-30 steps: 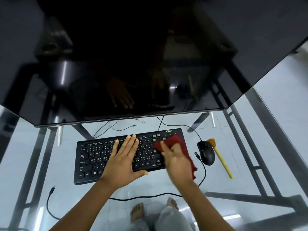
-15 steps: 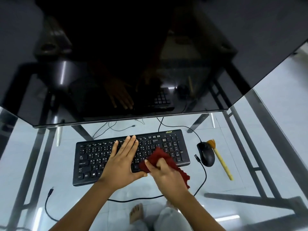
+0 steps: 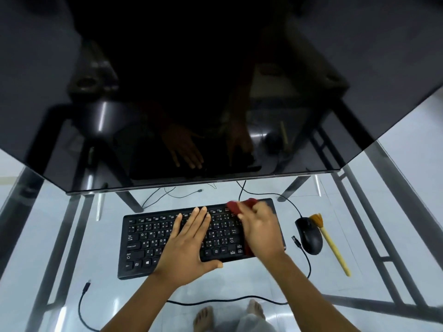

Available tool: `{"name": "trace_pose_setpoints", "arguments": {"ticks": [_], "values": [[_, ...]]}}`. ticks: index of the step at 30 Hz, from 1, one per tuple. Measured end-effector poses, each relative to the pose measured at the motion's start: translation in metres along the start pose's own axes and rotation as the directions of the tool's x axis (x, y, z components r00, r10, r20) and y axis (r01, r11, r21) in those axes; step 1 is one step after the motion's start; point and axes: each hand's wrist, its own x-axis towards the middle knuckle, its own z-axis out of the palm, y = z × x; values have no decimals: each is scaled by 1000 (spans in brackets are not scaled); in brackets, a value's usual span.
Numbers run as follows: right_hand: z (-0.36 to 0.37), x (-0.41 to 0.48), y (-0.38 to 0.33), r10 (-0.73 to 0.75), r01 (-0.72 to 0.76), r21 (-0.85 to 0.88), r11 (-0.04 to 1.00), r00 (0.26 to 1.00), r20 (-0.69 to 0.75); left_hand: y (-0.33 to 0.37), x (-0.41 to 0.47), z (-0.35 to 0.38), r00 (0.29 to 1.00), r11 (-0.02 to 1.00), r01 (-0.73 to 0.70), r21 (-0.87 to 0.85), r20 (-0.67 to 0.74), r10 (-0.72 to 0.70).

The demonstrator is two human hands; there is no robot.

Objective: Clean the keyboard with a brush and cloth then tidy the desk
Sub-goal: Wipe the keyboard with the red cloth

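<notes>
A black keyboard (image 3: 148,238) lies on the glass desk (image 3: 275,281) below the monitor. My left hand (image 3: 189,243) rests flat on its middle keys, fingers spread. My right hand (image 3: 260,231) presses a dark red cloth (image 3: 233,207) onto the keyboard's right end; the cloth sticks out past my fingers at the top edge and again under my palm. A brush (image 3: 332,245) with a yellow wooden handle and orange bristles lies on the desk to the right of the mouse, untouched.
A black mouse (image 3: 309,236) sits between keyboard and brush, its cable looping along the desk front. A large dark monitor (image 3: 215,92) overhangs the back. A loose cable end (image 3: 87,285) lies at front left. Metal frame bars and my bare feet show through the glass.
My right hand has swept the cloth from the keyboard's lower middle up to its top right corner. The left hand has stayed flat on the keys.
</notes>
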Motion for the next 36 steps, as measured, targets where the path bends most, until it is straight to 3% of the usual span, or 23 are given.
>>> {"name": "trace_pose_setpoints", "arguments": {"ticks": [1, 3, 8, 9, 13, 15, 18, 20, 23, 25, 27, 30, 32, 34, 36], "values": [[0, 2, 3, 86, -87, -15, 996, 994, -66, 0, 0, 0, 1000, 1000, 2, 4, -1, -2], [7, -2, -6, 93, -102, -68, 992, 988, -122, 0, 0, 0, 1000, 1000, 2, 8, 3, -2], [18, -25, -27, -257, 260, -110, 959, 966, 35, 0, -2, 0, 1000, 1000, -7, -11, 13, 7], [14, -19, -18, -255, 257, -115, 960, 966, 26, -1, -1, 0, 1000, 1000, -13, -4, 17, 13], [3, 0, 3, 30, -42, -116, 992, 994, -101, -4, -1, 0, 1000, 1000, -25, 13, 19, 25], [10, -9, -13, -60, 51, -131, 990, 996, -65, -4, -2, 1, 999, 1000, -17, 11, 34, 17], [14, -29, -25, -300, 306, -124, 944, 952, 66, -4, -2, -1, 999, 999, -34, 0, 33, 34], [6, -20, -9, -214, 221, -92, 971, 973, 80, -9, -2, -5, 999, 999, -43, 6, 8, 43], [-8, -3, 15, 76, -77, -7, 997, 997, -34, -24, -9, -12, 998, 999, 47, 10, -39, -46], [-3, -8, 11, 82, -80, 23, 996, 995, -60, -32, -12, -11, 996, 996, 85, 1, -31, -85], [8, -21, -12, -19, 19, 10, 1000, 1000, 3, -33, -13, -10, 996, 996, 87, -3, -17, -87], [23, -31, -32, -358, 366, -36, 930, 924, 132, -33, -13, -10, 997, 997, 81, -9, -6, -81], [18, -14, -24, -255, 252, 36, 967, 957, 136, -34, -13, -12, 997, 997, 71, -13, -7, -71], [12, 5, -16, -12, 12, 44, 999, 1000, -1, -36, -14, -13, 998, 998, 66, -12, -10, -66], [14, 9, -24, 84, -82, 28, 996, 995, -51, -35, -15, -13, 998, 998, 65, -9, -18, -65]]}}
